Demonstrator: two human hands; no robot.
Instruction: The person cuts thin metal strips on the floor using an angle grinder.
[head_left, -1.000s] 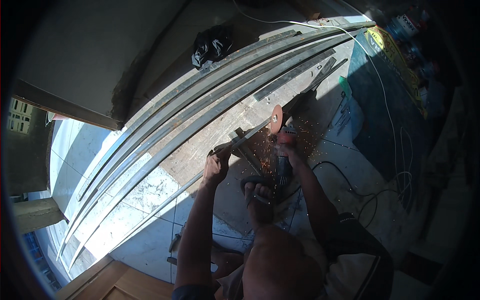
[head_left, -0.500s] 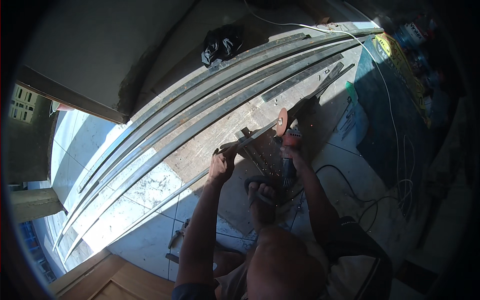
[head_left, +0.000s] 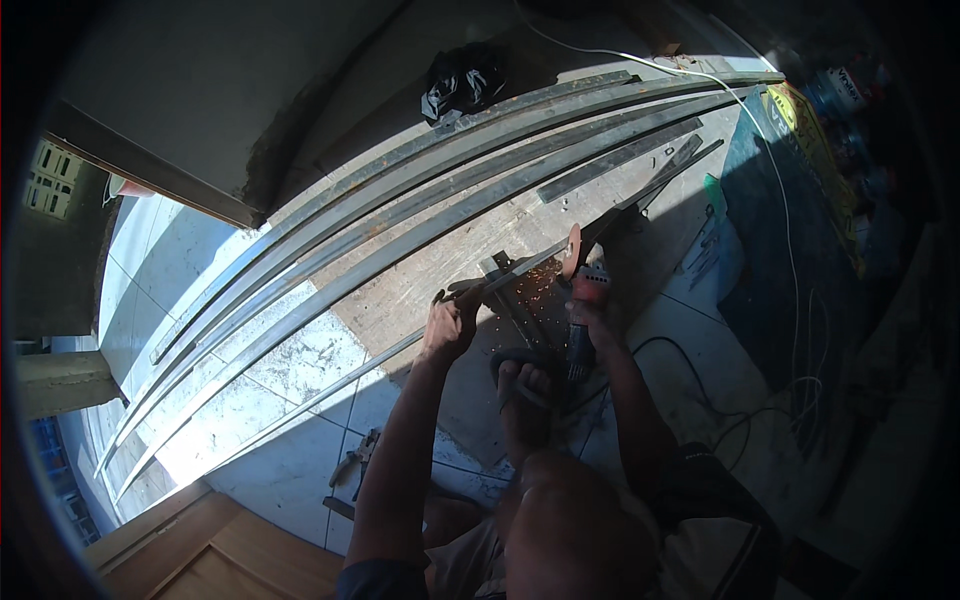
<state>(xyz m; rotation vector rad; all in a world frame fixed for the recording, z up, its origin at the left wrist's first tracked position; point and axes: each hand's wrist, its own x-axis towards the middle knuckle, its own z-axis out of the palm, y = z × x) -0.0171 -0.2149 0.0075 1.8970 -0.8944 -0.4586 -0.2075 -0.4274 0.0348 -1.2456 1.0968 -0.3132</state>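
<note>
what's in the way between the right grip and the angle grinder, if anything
Nothing visible: the right grip is closed directly around the body of the angle grinder, on the person's side of its disc.

Tiled floor (head_left: 300, 505), I see: metal bars (head_left: 420, 243) beyond left grip (head_left: 447, 328), pliers (head_left: 350, 464) behind it, black cord (head_left: 686, 362) right of right grip (head_left: 597, 325).

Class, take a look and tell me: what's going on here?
A person's right hand holds a grinder, its disc close to a thin metal bar. The left hand holds that bar. Orange sparks fly nearby. Longer metal bars lie beyond. Whether the disc touches the bar is unclear.
</note>
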